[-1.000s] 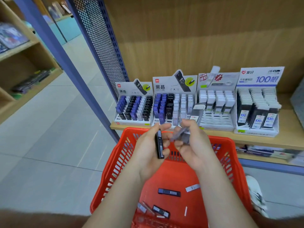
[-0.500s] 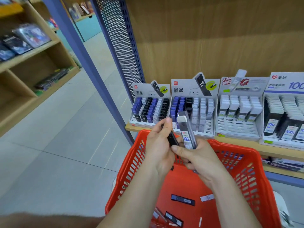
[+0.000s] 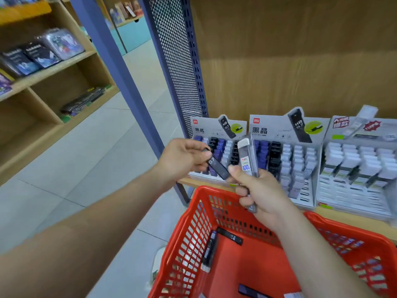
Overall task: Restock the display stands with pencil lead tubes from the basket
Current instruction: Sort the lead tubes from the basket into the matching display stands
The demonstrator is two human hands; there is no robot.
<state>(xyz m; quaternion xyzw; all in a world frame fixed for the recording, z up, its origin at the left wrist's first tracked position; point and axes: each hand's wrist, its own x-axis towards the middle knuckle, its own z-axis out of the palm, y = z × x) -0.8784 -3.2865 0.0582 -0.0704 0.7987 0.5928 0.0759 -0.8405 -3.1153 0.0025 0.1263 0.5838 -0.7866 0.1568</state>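
My left hand point(image 3: 184, 161) pinches a flat black lead tube marked 0.7 point(image 3: 217, 166) in front of the leftmost display stand point(image 3: 217, 127). My right hand point(image 3: 261, 190) grips several tubes upright, the front one a white-capped clear tube with a "100" label point(image 3: 246, 157). Both hands hover above the far rim of the red basket point(image 3: 214, 198). More black tubes point(image 3: 229, 235) lie on the basket floor. A second stand point(image 3: 285, 130) with blue, black and white tubes and a third stand point(image 3: 354, 190) with empty front slots sit on the wooden shelf.
A blue metal post point(image 3: 120, 67) and a perforated blue panel point(image 3: 178, 61) stand left of the stands. Wooden shelving with packaged goods point(image 3: 43, 52) lines the far left across a tiled aisle point(image 3: 86, 164). A shoe point(image 3: 158, 263) shows beside the basket.
The view has swung left and closer to the stands. My left hand has lifted and moved left with the black tube, away from my right hand, which has raised its tubes upright.
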